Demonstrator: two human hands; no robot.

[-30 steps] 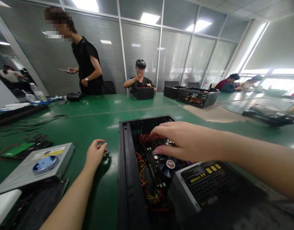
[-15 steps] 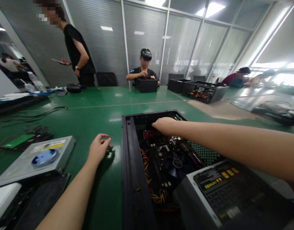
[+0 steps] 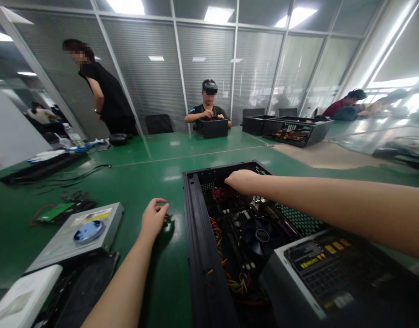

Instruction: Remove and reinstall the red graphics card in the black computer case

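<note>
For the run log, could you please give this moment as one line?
right hand: inside computer case, by red card | left hand: on table

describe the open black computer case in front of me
The computer case is black metal, lying flat on the green table, open side up. Inside: a dark board with a round fan, a small red card near the far end, yellow and red cables by the left wall, a grey power supply at the near right. The right hand reaches into the far end by the red card, fingers hidden. The left hand rests on the table beside it, not touching.
</note>
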